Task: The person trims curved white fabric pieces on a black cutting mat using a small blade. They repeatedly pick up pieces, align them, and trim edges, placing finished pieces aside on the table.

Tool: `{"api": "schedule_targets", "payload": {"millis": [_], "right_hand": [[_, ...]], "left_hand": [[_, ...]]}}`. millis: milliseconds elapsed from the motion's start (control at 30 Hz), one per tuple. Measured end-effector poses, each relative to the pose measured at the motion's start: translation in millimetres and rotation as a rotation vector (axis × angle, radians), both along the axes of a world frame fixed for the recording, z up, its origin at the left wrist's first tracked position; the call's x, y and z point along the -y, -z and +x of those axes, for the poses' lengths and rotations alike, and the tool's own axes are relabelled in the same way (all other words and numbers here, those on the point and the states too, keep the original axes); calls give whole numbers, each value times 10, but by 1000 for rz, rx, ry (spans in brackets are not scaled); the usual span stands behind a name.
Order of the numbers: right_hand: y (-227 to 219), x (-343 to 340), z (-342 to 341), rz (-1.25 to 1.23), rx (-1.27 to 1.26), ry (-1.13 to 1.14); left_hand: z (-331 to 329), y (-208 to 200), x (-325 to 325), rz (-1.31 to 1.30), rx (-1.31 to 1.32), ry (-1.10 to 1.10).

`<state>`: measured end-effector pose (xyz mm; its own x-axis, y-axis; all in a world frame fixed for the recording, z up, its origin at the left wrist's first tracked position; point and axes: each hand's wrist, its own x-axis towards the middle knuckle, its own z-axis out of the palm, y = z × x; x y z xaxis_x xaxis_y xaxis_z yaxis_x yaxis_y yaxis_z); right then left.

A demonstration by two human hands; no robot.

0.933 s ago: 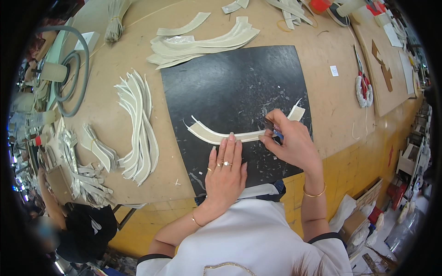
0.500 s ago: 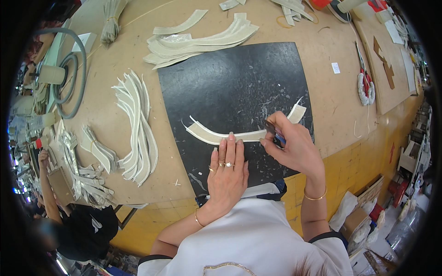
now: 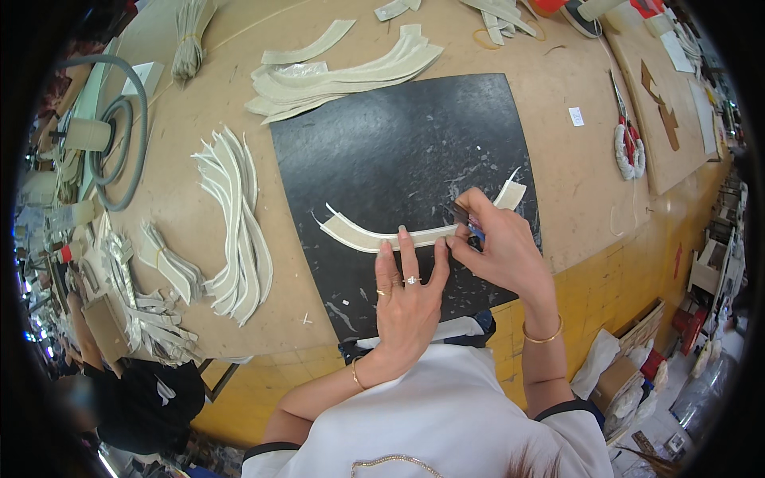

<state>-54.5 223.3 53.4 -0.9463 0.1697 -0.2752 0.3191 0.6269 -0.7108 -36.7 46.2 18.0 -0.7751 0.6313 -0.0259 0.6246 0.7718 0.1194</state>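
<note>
A curved beige strip (image 3: 356,237) with white edging lies across a black cutting mat (image 3: 398,151), loose white ends poking out at both tips. My left hand (image 3: 409,315) rests on its lower edge with spread fingers, the fingertips pressing the strip's middle. On the strip's right half, my right hand (image 3: 504,245) is closed around a small tool with a dark tip and blue part (image 3: 462,213); my fingers hide most of it, so its exact kind does not show. That hand covers part of the strip.
Beige strips (image 3: 343,76) are piled beyond the mat. White-edged strips (image 3: 239,223) and tied bundles (image 3: 171,267) lie to the left. Red-handled scissors (image 3: 628,143) and a small white label (image 3: 576,116) sit at right. A grey hose (image 3: 143,119) coils at far left, near another person (image 3: 143,398).
My left hand has slid a little to the right along the strip, its fingers now further apart. My right hand keeps the tool at nearly the same spot.
</note>
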Motion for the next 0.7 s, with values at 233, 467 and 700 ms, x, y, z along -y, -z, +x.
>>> {"api": "schedule_targets", "payload": {"millis": [233,467,700], "right_hand": [[-8,117,-43,25,-43,-43],[-30,545,-210,44,60,-79],[-46,269,-167,98,-7,-158]], "left_hand": [[-80,-99,160,57,116,-26],[-241,-139,536,142,338,-46],[-257,-74,554,146,263,48]]}}
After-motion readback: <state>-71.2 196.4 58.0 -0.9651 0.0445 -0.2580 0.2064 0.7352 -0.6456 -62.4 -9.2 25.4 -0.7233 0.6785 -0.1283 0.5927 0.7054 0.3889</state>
